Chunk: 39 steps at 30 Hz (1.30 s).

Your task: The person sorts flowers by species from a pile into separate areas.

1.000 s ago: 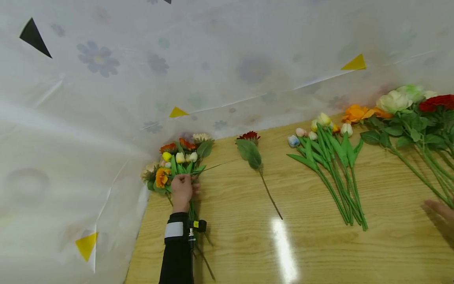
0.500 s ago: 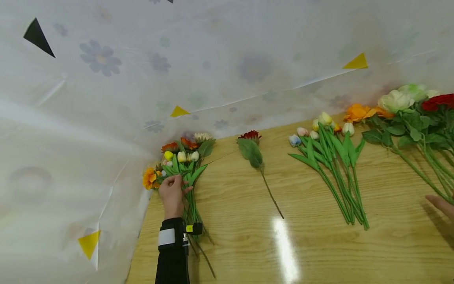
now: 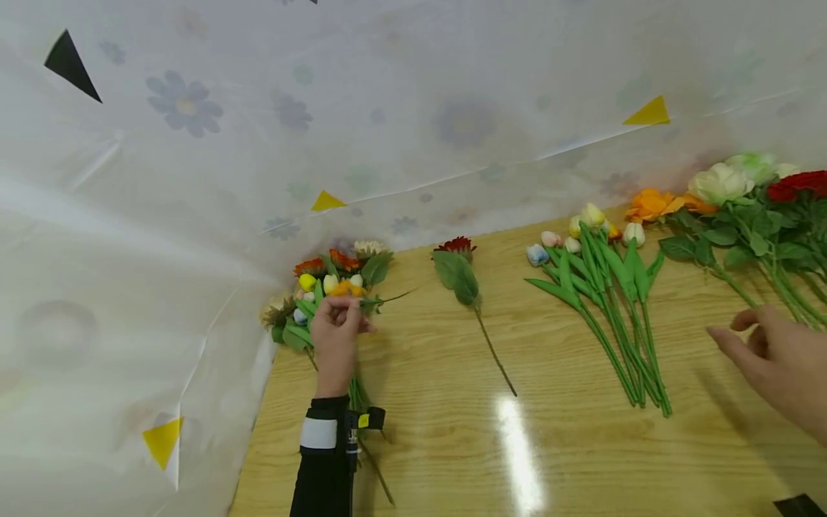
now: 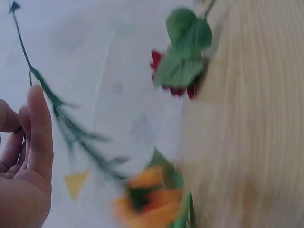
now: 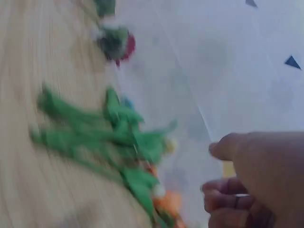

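Note:
In the head view my left hand (image 3: 336, 345) is over the left flower bunch, thumb and fingers pinching an orange artificial flower (image 3: 345, 287) by its thin stem. The left wrist view shows its orange bloom (image 4: 149, 197), blurred, low in the picture, with the leafy green stem (image 4: 78, 130) running up past the fingers. Beneath that hand lie yellow tulips (image 3: 306, 282), rust-red blooms (image 3: 310, 266) and a cream bloom (image 3: 370, 248). My right hand (image 3: 775, 359) hovers over the table at the right, fingers loosely bent and holding nothing, close to the stems of the right bunch.
A single dark red flower (image 3: 455, 246) with broad leaves lies mid-table. Right of it is a tulip bunch (image 3: 607, 287), then a bunch with a white bloom (image 3: 720, 184) and a red bloom (image 3: 797, 187). A patterned white sheet (image 3: 452, 129) hangs behind the wooden table (image 3: 439, 445).
The orange flower's bloom has swung from left of my left hand to just above it, shifting rightward. My right hand has come further into view from the right edge.

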Available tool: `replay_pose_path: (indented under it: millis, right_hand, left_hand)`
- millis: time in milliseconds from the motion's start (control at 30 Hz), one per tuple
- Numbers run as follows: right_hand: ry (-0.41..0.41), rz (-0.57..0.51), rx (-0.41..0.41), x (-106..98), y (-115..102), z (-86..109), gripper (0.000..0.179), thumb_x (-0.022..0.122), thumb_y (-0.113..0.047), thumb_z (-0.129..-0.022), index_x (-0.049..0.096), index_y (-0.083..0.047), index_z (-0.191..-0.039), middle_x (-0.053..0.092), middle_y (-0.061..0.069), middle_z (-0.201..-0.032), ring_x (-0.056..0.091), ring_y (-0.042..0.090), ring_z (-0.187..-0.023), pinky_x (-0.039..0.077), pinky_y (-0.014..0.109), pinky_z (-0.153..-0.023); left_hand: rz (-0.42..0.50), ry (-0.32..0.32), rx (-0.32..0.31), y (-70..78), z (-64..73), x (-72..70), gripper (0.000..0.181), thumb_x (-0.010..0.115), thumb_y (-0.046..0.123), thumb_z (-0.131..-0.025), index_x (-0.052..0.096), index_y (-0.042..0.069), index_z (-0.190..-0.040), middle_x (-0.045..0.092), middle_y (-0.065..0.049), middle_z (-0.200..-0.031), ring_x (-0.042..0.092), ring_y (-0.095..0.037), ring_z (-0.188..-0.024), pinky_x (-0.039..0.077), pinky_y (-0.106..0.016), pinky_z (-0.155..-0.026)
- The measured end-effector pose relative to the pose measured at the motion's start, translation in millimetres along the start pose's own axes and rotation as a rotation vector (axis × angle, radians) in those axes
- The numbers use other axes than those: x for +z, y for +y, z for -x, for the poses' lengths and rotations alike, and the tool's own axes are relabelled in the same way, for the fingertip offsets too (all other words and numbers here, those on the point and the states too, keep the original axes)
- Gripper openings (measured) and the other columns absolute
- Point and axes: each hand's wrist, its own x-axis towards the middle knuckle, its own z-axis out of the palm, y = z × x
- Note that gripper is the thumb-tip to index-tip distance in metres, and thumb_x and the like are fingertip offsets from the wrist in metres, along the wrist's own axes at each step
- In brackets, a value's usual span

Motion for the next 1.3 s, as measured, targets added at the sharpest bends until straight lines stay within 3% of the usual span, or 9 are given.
replay_pose_path:
  millis: [100, 300, 467, 733, 833, 933, 1067, 1167, 1300]
  right_hand:
    - [-0.280, -0.164, -0.046, 15.9, -29.0, -2.6, 0.041, 0.043, -0.033, -0.112, 0.057, 0.005, -0.107, 0.057, 0.008, -0.074, 0.046, 0.012, -0.054, 0.035, 0.028, -0.049]
    - [-0.665, -0.785, -0.204, 54.2, -77.6, 2.2, 0.032, 0.030, -0.013, -0.115, 0.051, 0.009, -0.124, 0.059, 0.011, -0.082, 0.037, 0.024, -0.051, 0.036, 0.035, -0.046]
    - [-0.728, -0.906, -0.195, 57.0, -120.3, -1.6, 0.037, 0.033, -0.021, -0.115, 0.045, 0.005, -0.138, 0.061, 0.010, -0.086, 0.034, 0.025, -0.050, 0.035, 0.037, -0.047]
    - [-1.193, -1.186, 0.007, 63.0, -143.2, -6.4, 0.063, 0.021, -0.045, -0.114, 0.064, 0.001, -0.111, 0.064, -0.004, -0.077, 0.032, 0.008, -0.047, 0.021, 0.043, -0.049]
    - [-1.176, -1.206, 0.000, 65.9, -138.9, -3.8, 0.049, 0.030, -0.036, -0.115, 0.065, -0.003, -0.108, 0.062, -0.007, -0.074, 0.025, 0.012, -0.044, 0.020, 0.043, -0.049]
    - [-1.102, -1.190, -0.034, 65.2, -134.1, -2.6, 0.036, 0.037, -0.026, -0.114, 0.064, -0.007, -0.102, 0.052, -0.007, -0.065, 0.017, 0.017, -0.043, 0.018, 0.042, -0.045]
    - [-0.991, -1.121, -0.094, 58.2, -124.4, -5.4, 0.034, 0.037, -0.022, -0.114, 0.059, -0.002, -0.100, 0.030, 0.007, -0.058, 0.014, 0.023, -0.044, 0.019, 0.044, -0.045]
    - [-0.889, -1.021, -0.107, 50.0, -108.8, -10.1, 0.035, 0.036, -0.022, -0.114, 0.056, 0.003, -0.101, 0.032, 0.012, -0.063, 0.018, 0.026, -0.048, 0.025, 0.043, -0.048]
    - [-0.736, -0.848, -0.094, 37.2, -80.2, -16.2, 0.034, 0.038, -0.023, -0.114, 0.053, 0.003, -0.098, 0.035, 0.009, -0.066, 0.022, 0.027, -0.051, 0.029, 0.041, -0.050]
  left_hand:
    - [0.012, -0.138, 0.042, 7.2, 6.1, 19.6, 0.017, 0.061, 0.008, -0.104, 0.057, -0.007, -0.109, 0.063, -0.009, -0.089, 0.063, -0.014, -0.064, 0.062, -0.037, -0.063]
    - [-0.037, -0.396, 0.076, 14.0, 24.8, 53.4, 0.013, 0.060, 0.007, -0.104, 0.058, -0.006, -0.108, 0.064, -0.018, -0.114, 0.063, -0.010, -0.063, 0.062, -0.038, -0.062]
    - [-0.025, -0.581, 0.147, 23.4, 42.9, 74.7, 0.007, 0.058, 0.003, -0.104, 0.057, -0.003, -0.108, 0.063, -0.027, -0.110, 0.064, -0.022, -0.063, 0.061, -0.038, -0.060]
    - [-0.192, -0.818, 0.413, 30.9, 65.0, 108.7, 0.010, 0.063, -0.002, -0.099, 0.059, 0.006, -0.105, 0.067, -0.013, -0.098, 0.067, -0.009, -0.073, 0.059, -0.020, -0.063]
    - [-0.249, -0.854, 0.494, 29.7, 68.9, 115.5, 0.013, 0.064, -0.003, -0.098, 0.060, 0.008, -0.104, 0.069, -0.008, -0.097, 0.067, -0.006, -0.078, 0.056, -0.012, -0.067]
    - [-0.250, -0.863, 0.498, 28.2, 70.7, 118.1, 0.012, 0.066, -0.001, -0.098, 0.061, 0.008, -0.104, 0.068, -0.007, -0.096, 0.067, -0.005, -0.079, 0.056, -0.012, -0.066]
    - [-0.233, -0.828, 0.370, 26.9, 71.7, 116.5, 0.013, 0.066, 0.006, -0.100, 0.062, 0.008, -0.112, 0.066, -0.009, -0.102, 0.067, -0.008, -0.078, 0.058, -0.018, -0.065]
    - [-0.234, -0.777, 0.280, 24.9, 70.1, 109.9, 0.016, 0.066, 0.010, -0.101, 0.063, 0.009, -0.117, 0.065, -0.010, -0.106, 0.066, -0.011, -0.077, 0.059, -0.023, -0.064]
    - [-0.295, -0.708, 0.251, 16.1, 65.3, 93.1, 0.014, 0.064, 0.012, -0.102, 0.065, 0.011, -0.116, 0.066, -0.008, -0.108, 0.066, -0.015, -0.075, 0.059, -0.026, -0.061]
